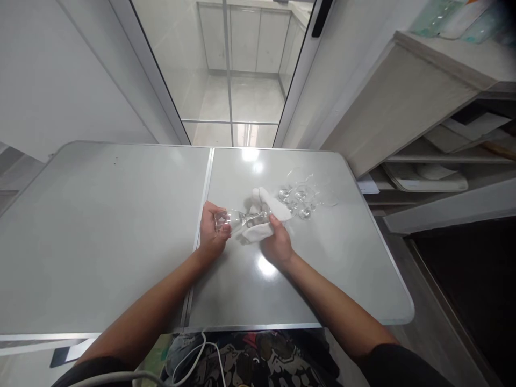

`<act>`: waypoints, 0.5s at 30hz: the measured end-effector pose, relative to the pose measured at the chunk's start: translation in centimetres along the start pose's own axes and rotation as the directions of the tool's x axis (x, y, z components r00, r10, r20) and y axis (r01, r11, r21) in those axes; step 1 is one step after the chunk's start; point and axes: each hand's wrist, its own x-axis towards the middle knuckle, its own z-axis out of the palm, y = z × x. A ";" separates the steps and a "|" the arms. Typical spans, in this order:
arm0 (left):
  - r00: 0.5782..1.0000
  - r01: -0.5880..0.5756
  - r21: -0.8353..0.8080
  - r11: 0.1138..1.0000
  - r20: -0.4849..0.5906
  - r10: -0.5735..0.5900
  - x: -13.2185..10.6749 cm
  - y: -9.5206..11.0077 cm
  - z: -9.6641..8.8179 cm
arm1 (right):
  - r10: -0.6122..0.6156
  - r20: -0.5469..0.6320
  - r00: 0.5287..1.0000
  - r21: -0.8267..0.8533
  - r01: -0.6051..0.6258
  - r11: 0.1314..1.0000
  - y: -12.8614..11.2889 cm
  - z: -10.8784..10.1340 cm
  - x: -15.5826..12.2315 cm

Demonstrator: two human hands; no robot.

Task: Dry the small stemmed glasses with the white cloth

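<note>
A clear stemmed glass point(234, 219) lies sideways between my two hands, above the table. My left hand point(212, 228) is closed round its bowl at the rim end. At the other end, my right hand point(278, 239) grips a white cloth point(264, 232) folded about the foot and lower stem. The right thumb presses on the cloth near the foot; the other right fingers are mostly hidden beneath it. Just beyond the cloth stand several clear stemmed glasses point(302, 194) in a group, their outlines faint against the pale tabletop.
The pale folding table point(121, 242) has a metal seam point(208, 177) across it. A wooden shelf unit point(427, 80) with bottles and papers rises at the right. Behind the table is a glass door point(250, 97). A white cable point(201, 344) hangs in front of my body.
</note>
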 end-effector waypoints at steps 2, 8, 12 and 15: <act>0.995 -0.097 0.092 0.991 0.020 0.095 0.2 0.2 -0.1 | 0.045 0.025 0.999 0.115 -0.047 0.992 -0.3 0.2 0.5; 0.974 -0.193 0.267 0.944 -0.064 0.217 0.7 1.0 -0.3 | 0.149 0.049 0.988 0.187 -0.156 0.970 0.8 0.6 0.9; 0.967 -0.230 0.310 0.923 -0.032 0.252 0.5 0.8 -0.3 | 0.088 -0.042 0.995 0.162 -0.080 0.984 2.0 0.2 1.2; 0.956 -0.293 0.344 0.892 0.085 0.282 0.1 0.7 -0.1 | 0.029 -0.119 0.992 0.072 -0.021 0.997 2.3 -0.2 1.5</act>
